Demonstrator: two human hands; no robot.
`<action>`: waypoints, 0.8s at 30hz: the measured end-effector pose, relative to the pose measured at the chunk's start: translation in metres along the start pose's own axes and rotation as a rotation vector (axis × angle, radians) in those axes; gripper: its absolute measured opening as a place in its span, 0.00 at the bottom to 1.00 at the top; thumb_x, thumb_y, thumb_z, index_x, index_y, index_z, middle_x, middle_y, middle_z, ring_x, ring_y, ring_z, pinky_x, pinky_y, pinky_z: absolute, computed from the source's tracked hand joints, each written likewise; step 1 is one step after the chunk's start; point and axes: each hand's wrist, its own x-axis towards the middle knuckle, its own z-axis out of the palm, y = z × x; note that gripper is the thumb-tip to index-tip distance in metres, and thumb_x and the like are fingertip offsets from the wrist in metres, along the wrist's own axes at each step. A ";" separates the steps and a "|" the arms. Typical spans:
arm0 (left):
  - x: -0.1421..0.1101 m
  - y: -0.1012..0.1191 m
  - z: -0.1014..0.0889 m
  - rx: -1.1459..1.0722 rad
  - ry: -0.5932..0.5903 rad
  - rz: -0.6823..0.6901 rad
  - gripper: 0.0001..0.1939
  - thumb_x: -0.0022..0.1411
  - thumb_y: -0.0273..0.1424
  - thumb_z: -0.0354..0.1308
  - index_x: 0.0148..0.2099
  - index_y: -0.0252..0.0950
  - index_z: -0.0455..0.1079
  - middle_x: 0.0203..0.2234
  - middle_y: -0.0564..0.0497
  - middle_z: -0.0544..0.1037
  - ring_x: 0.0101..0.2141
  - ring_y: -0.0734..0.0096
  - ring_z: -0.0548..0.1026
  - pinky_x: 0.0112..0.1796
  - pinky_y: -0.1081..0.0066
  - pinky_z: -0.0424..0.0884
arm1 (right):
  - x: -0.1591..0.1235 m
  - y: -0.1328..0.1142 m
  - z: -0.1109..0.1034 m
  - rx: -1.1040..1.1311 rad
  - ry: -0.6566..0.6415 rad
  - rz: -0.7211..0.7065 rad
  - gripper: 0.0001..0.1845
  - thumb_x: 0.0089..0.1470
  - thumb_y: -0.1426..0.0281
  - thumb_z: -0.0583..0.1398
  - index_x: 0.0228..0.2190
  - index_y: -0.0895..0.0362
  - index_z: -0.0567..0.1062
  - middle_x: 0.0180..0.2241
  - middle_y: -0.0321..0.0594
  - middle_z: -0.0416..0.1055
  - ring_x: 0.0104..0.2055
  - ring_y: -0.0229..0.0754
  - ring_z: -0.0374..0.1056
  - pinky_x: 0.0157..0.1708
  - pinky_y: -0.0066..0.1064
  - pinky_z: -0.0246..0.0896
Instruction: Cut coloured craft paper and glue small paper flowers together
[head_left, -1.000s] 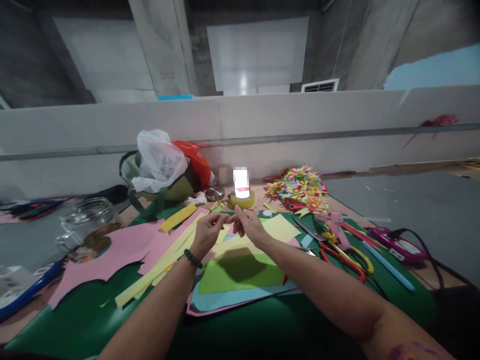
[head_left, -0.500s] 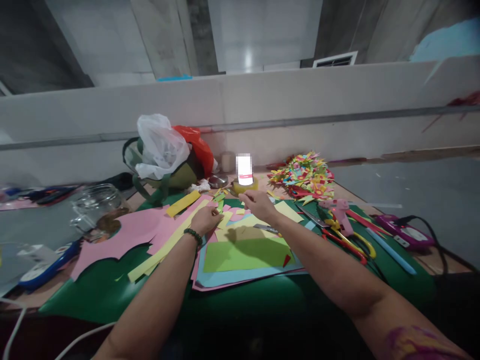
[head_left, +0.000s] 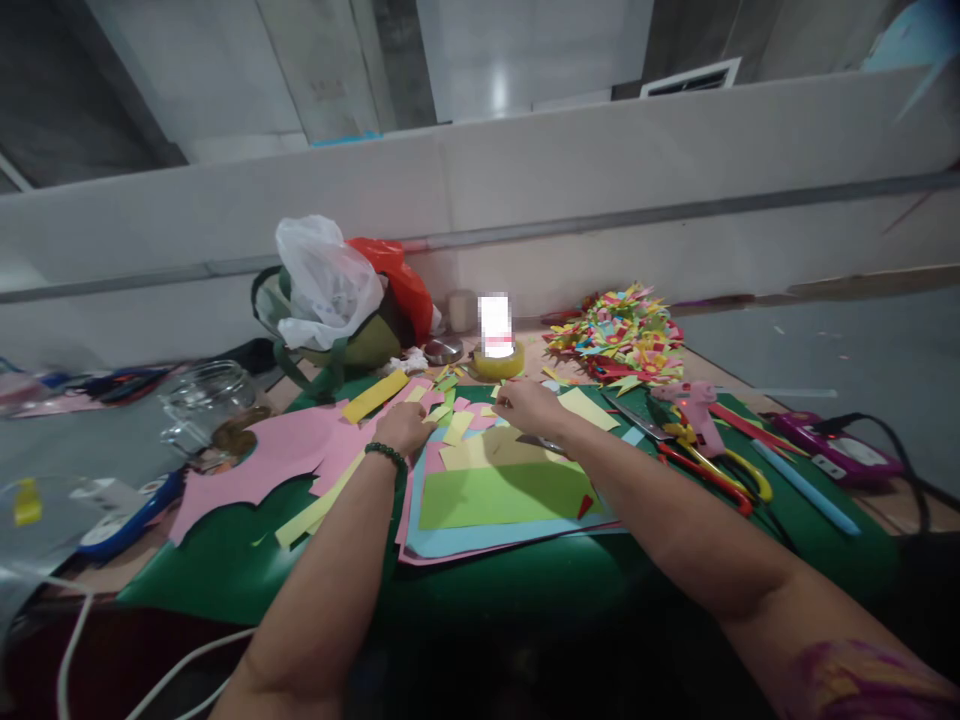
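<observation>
My left hand (head_left: 403, 427), with a dark bead bracelet, is over the pink and yellow paper strips at the left of the paper stack. Its fingers are bent together at the edge of small paper scraps (head_left: 456, 428); what they hold, if anything, is hidden. My right hand (head_left: 531, 410) hovers above the far side of the stack, thumb and fingers pinched; I cannot make out anything between them. Between and below the hands lies a green paper sheet (head_left: 495, 497) on a light blue sheet (head_left: 450, 543). A scissors blade partly shows under my right wrist.
At right lie scissors (head_left: 705, 470), a pink glue gun (head_left: 694, 410) and a purple power strip (head_left: 836, 450). Behind stand a lit phone (head_left: 495, 320), a tape roll (head_left: 501, 362), a heap of paper flowers (head_left: 626, 335) and a bag (head_left: 367, 340). A glass jar (head_left: 206, 400) is at left.
The view has tilted and shifted slightly. My left hand has reached a little farther forward over the scraps. My right hand has drawn slightly back from the tape roll, still pinched.
</observation>
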 end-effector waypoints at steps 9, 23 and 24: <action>-0.008 0.030 0.007 -0.077 0.019 0.081 0.20 0.52 0.47 0.60 0.41 0.37 0.75 0.40 0.41 0.78 0.43 0.54 0.74 0.41 0.65 0.66 | 0.003 0.003 0.001 0.007 -0.005 0.027 0.11 0.56 0.68 0.56 0.34 0.56 0.79 0.39 0.45 0.77 0.40 0.44 0.70 0.30 0.27 0.56; -0.002 0.016 0.001 -0.507 0.032 0.023 0.06 0.44 0.29 0.58 0.29 0.36 0.71 0.21 0.53 0.76 0.25 0.69 0.71 0.25 0.73 0.63 | 0.008 0.013 -0.007 0.069 0.075 0.084 0.11 0.56 0.68 0.57 0.33 0.55 0.80 0.36 0.42 0.78 0.38 0.44 0.71 0.31 0.27 0.57; 0.000 0.015 -0.001 -0.563 0.046 0.020 0.07 0.45 0.29 0.58 0.30 0.35 0.72 0.22 0.53 0.76 0.25 0.69 0.72 0.25 0.73 0.64 | 0.009 0.016 -0.010 0.075 0.095 0.096 0.11 0.57 0.68 0.57 0.34 0.55 0.79 0.37 0.42 0.78 0.39 0.44 0.71 0.32 0.27 0.58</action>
